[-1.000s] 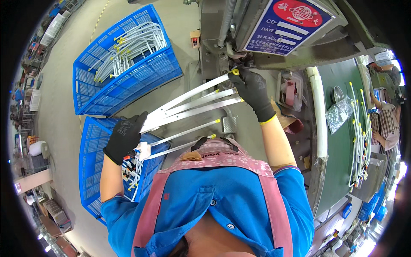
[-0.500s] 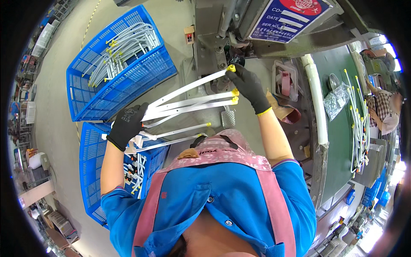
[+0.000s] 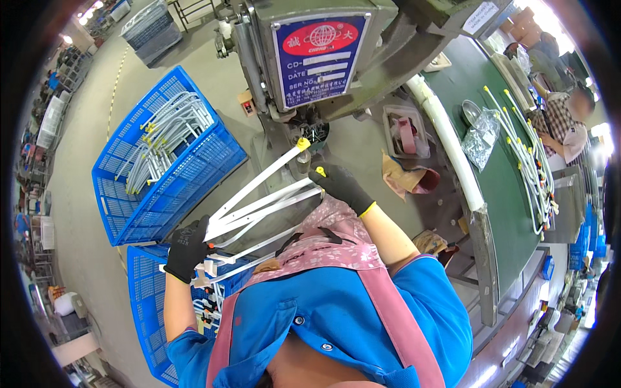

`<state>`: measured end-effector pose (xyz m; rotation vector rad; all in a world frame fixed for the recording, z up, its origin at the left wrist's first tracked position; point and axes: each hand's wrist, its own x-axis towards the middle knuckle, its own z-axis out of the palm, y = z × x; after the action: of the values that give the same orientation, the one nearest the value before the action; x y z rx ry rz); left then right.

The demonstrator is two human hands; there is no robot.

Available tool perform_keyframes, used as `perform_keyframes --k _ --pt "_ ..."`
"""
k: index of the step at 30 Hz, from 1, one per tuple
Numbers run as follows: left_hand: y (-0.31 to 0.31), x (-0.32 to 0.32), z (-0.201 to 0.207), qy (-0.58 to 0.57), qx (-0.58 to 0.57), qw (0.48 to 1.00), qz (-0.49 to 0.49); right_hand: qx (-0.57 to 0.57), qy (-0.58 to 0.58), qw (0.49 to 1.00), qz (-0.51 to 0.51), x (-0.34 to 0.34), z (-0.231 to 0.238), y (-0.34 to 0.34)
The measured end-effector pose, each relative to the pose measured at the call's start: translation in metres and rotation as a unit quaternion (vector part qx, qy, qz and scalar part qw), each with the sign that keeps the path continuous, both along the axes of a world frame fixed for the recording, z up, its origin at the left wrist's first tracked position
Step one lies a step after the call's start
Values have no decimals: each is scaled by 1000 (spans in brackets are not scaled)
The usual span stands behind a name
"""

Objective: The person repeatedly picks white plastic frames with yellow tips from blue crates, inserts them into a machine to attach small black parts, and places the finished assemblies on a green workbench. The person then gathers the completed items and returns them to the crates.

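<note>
A white folding tube frame (image 3: 259, 210) with several legs spreads across in front of me. My left hand (image 3: 189, 249), in a black glove, is closed around the end where its tubes meet. Black-gloved too, my right hand (image 3: 341, 187) closes on the end of a middle tube, where a yellow end cap (image 3: 320, 171) sticks out by the fingers. The uppermost tube carries another yellow cap (image 3: 303, 143) and reaches to the machine (image 3: 314, 116). Pale joint pieces (image 3: 206, 275) and lower tubes lie below my left hand, near my apron.
At the left stands a blue crate (image 3: 174, 194) of white tubes with yellow tips; a second blue crate (image 3: 142, 284) is below it. On the right, a green table (image 3: 479, 213) bears more tubes (image 3: 527, 161) and a plastic bag (image 3: 482, 139). A person (image 3: 563, 123) sits beyond it.
My right hand has let go of the uppermost tube's capped end and now holds the end of a tube below it. The view has tilted, showing more of the machine.
</note>
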<state>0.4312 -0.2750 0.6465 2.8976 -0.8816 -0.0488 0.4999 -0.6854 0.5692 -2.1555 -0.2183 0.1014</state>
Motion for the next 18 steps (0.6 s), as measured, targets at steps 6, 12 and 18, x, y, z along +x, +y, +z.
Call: perform_keyframes --k 6,12,18 --pt "-11 -11 6 30 -27 999 29 -43 42 998 12 6 -12 -6" --pt "-13 -18 6 -20 5 1000 6 -13 -45 999 -21 2 -19 -4" --pt "-7 -22 14 -70 46 996 10 15 -32 999 -23 8 13 3"
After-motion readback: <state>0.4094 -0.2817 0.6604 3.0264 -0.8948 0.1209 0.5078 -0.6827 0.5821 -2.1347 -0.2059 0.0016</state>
